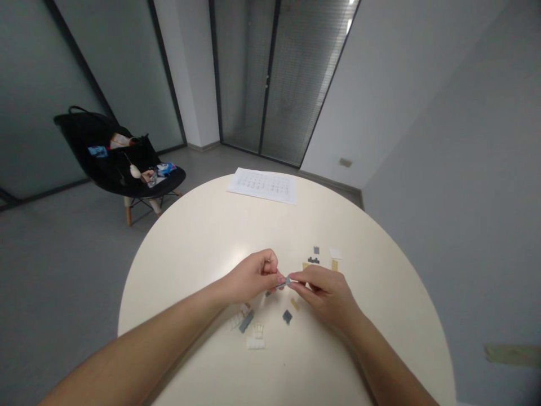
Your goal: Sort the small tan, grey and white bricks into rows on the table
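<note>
Over the middle of the round table, my left hand (257, 276) pinches a small grey piece (287, 281) between thumb and fingers. From the other side, my right hand (323, 287) grips the same piece with its fingertips. Below the hands lie a dark grey square piece (287, 317) and a tan piece (295, 304). A long grey piece (246, 321) rests near my left wrist, beside white pieces (256, 343). Beyond my right hand are a small grey square (316, 250), a dark toothed piece (313, 260), a white piece (335, 254) and a tan piece (335, 265).
Printed paper sheets (264, 186) lie at the far edge of the cream-coloured table (186, 242). To the far left stands a black chair (97, 169) with a bag and small items on it. A wall rises to the right of the table.
</note>
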A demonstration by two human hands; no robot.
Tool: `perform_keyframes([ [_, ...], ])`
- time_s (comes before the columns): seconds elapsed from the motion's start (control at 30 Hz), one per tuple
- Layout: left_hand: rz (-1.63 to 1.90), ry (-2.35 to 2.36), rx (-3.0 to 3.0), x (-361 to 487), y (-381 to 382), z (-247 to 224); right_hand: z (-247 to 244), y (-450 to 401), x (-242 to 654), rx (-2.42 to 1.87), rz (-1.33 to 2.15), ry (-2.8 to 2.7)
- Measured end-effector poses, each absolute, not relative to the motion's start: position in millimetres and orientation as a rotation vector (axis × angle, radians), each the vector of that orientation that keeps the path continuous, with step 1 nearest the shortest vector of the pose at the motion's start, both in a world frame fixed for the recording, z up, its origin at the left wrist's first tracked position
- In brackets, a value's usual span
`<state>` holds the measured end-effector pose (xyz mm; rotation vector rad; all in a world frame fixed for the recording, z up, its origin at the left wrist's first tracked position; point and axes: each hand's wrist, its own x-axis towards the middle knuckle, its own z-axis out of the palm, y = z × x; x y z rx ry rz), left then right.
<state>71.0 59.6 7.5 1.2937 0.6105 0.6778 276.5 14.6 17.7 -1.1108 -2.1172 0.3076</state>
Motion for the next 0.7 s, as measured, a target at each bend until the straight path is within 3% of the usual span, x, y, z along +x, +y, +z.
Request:
perform_keyframes([
  [0.7, 0.551, 0.641, 1.257, 72, 60, 7, 26, 6, 271, -1.200, 0.637, -2.083],
])
